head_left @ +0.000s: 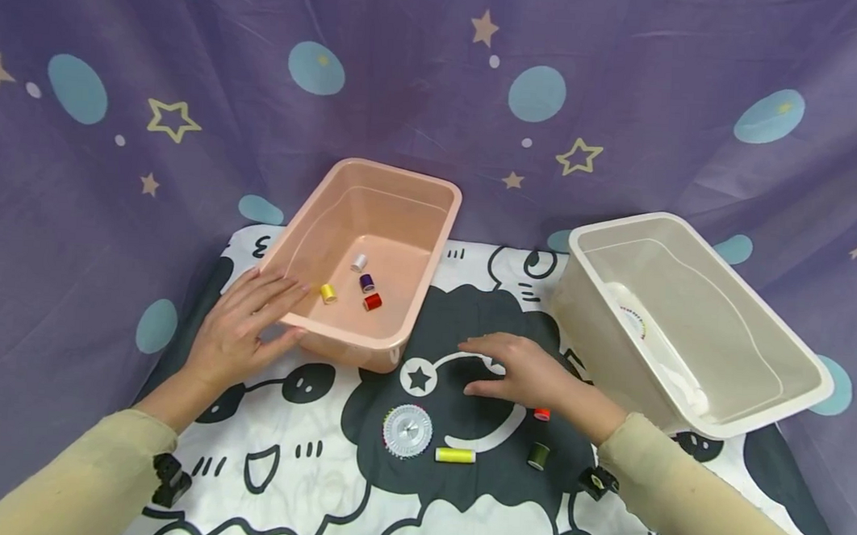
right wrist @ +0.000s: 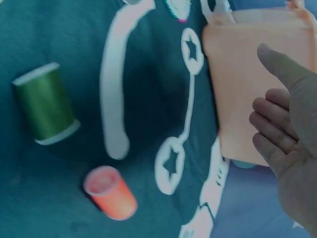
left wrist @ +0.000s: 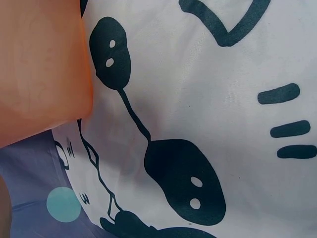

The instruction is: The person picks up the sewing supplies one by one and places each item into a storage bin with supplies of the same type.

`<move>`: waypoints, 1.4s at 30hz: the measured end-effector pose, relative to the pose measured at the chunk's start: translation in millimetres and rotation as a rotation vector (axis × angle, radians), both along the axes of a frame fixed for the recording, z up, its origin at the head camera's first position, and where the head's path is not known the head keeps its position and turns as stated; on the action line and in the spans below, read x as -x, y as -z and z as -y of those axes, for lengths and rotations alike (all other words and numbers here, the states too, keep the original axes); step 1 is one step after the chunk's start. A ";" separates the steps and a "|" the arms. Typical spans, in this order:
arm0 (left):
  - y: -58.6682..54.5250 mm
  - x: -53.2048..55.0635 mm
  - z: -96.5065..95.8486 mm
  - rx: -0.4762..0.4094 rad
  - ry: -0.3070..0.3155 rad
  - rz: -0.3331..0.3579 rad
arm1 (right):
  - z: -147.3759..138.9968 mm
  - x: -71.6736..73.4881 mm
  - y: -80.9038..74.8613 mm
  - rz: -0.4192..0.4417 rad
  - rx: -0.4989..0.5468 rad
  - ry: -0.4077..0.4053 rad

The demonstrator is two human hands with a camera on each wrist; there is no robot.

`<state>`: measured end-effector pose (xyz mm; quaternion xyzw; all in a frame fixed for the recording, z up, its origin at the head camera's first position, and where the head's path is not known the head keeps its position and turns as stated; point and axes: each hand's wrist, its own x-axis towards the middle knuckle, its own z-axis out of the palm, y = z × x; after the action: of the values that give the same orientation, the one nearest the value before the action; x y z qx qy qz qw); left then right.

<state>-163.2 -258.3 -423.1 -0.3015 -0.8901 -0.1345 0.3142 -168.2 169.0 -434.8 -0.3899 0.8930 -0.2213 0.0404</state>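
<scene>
My left hand (head_left: pixel 242 326) is at the near left corner of the pink bin (head_left: pixel 348 333), its fingers extended over the rim; whether it touches the rim I cannot tell. Inside the bin lie several thread spools: white (head_left: pixel 359 262), purple (head_left: pixel 366 282), red (head_left: pixel 372 302) and yellow (head_left: pixel 328 294). Holding nothing, my right hand (head_left: pixel 521 373) hovers over the cloth with fingers loosely bent and thumb apart. Near it lie an orange-red spool (right wrist: pixel 111 193), a dark green spool (right wrist: pixel 47 103), a bright yellow spool (head_left: pixel 455 456) and a round wheel of pins (head_left: pixel 408 431).
To the right stands a cream bin (head_left: pixel 612 366), with another pin wheel (head_left: pixel 633 321) partly visible inside. A black and white cartoon cloth (head_left: pixel 330 488) covers the table. Behind both bins hangs a purple curtain (head_left: pixel 421 122).
</scene>
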 end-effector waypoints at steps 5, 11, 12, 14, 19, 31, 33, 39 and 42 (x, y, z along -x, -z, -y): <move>0.0 -0.4 0.4 0.001 0.001 -0.001 | -0.5 -9.2 10.6 0.037 -0.021 0.004; -0.5 -0.3 0.1 0.002 0.001 0.000 | -2.9 -20.2 20.5 0.084 -0.029 0.021; -0.5 -0.3 0.0 0.001 0.002 0.002 | -3.1 -22.2 22.3 0.086 -0.030 0.023; -0.8 -0.2 0.0 0.000 0.002 0.001 | -3.2 -26.1 26.0 0.083 -0.033 0.023; -0.8 -1.5 -0.5 0.007 -0.013 0.000 | -2.4 -36.6 36.4 0.094 -0.042 0.013; -0.1 -0.9 -0.1 0.009 -0.006 -0.005 | -4.9 -56.2 57.2 0.151 -0.025 0.000; -0.3 -1.0 0.0 0.011 -0.007 -0.006 | -5.1 -58.1 58.7 0.164 -0.028 -0.004; -0.4 -1.1 -0.3 0.008 -0.002 -0.009 | -4.0 -63.7 60.9 0.160 -0.043 -0.022; -0.4 -1.2 -0.4 0.005 -0.001 -0.007 | -3.2 -67.6 60.5 0.148 -0.036 -0.037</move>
<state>-162.0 -257.9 -422.7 -0.3024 -0.8895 -0.1310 0.3167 -100.6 172.2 -495.4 -0.3879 0.8841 -0.2325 0.1175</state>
